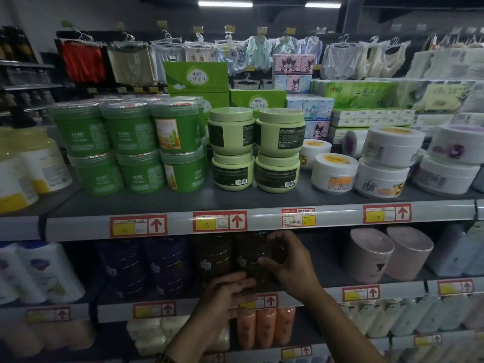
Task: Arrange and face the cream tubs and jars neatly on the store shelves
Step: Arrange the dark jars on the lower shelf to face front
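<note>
On the second shelf stands a stack of dark brown jars (252, 254). My right hand (288, 260) grips the upper brown jar from its right side, fingers curled over its top and front. My left hand (225, 294) holds the lower brown jar of that stack at the shelf's front edge. Another dark brown stack (213, 260) stands just to the left, then dark purple jars (146, 265). On the shelf above sit green tubs (128, 145), pale green jars (256, 148) with their back labels facing out, and white tubs (377, 163), some askew.
Pinkish tubs (387, 254) lie on their sides to the right of my hands. White bottles (39, 273) stand at the left. Orange bottles (264, 326) fill the shelf below. Red price tags (220, 221) line the shelf rails. Tissue packs and hanging clothes sit behind.
</note>
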Available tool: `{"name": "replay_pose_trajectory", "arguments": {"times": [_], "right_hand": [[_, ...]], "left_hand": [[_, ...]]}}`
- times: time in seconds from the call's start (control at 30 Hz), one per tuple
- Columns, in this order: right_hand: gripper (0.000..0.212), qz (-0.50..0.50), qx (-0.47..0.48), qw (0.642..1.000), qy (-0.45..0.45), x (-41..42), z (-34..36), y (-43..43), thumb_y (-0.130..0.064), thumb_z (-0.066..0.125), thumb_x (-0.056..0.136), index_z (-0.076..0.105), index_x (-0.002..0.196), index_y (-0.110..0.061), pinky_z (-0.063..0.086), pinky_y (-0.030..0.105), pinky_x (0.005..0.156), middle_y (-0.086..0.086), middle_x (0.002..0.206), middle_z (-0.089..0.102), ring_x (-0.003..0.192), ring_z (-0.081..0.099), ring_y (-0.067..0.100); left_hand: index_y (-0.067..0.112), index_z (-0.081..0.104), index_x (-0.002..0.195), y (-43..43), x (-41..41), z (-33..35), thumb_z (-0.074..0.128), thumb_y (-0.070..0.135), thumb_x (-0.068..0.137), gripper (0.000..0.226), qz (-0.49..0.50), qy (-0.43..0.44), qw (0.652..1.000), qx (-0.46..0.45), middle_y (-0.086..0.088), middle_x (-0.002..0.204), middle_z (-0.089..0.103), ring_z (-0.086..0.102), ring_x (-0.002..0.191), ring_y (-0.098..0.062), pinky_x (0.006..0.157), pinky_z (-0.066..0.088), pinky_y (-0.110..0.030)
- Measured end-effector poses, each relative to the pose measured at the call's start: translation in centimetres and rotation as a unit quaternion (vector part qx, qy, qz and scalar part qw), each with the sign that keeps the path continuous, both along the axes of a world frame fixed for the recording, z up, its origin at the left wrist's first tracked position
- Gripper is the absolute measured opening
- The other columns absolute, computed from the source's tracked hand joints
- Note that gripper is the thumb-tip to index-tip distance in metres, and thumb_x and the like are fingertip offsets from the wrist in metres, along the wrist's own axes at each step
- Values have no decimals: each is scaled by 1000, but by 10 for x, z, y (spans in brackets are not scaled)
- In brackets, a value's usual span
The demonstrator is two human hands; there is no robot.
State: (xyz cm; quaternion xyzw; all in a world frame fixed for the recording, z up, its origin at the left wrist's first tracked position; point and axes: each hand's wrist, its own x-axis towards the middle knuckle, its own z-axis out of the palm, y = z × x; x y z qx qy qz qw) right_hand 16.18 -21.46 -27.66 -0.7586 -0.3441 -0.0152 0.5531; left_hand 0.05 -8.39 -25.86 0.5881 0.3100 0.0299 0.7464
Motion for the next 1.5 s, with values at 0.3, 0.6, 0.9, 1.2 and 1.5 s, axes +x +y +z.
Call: {"name": "replay_pose_trajectory", "arguments": {"times": [0.3,0.6,0.9,1.2,1.5], "right_hand": [[52,27,-27,999,23,8,0,-3,-20,89,85,60,124,-36,59,40,103,-17,124,70,121,65,2],[53,36,-61,997,35,16,4,-3,-22,87,87,58,130,-34,57,36,105,-19,126,69,122,64,0],[54,39,-68,997,24,16,4,-3,-22,86,88,55,128,-40,56,30,105,-22,127,68,123,62,-3],[56,68,-54,995,40,15,6,-7,-19,84,90,55,131,-42,57,44,107,-17,130,71,126,65,3],[80,80,-20,996,27,9,-1,-16,4,82,86,50,150,-32,49,26,114,-21,141,65,138,57,2]], "left_hand": [[26,65,125,4,-3,3,50,8,106,30,36,-8,998,48,1,114,78,79,93,-17,69,54,-29],[30,61,136,6,-4,-3,49,10,106,37,29,7,995,95,6,118,76,78,91,-10,75,52,-31],[36,50,147,2,0,0,50,13,107,47,22,8,994,104,5,122,73,75,102,-15,74,52,-28],[28,51,148,0,7,-7,54,13,106,45,16,11,995,97,3,123,72,74,104,-18,77,54,-30],[34,59,127,-2,12,-15,56,14,105,30,14,15,994,103,4,123,72,76,100,-18,79,55,-32]]}}
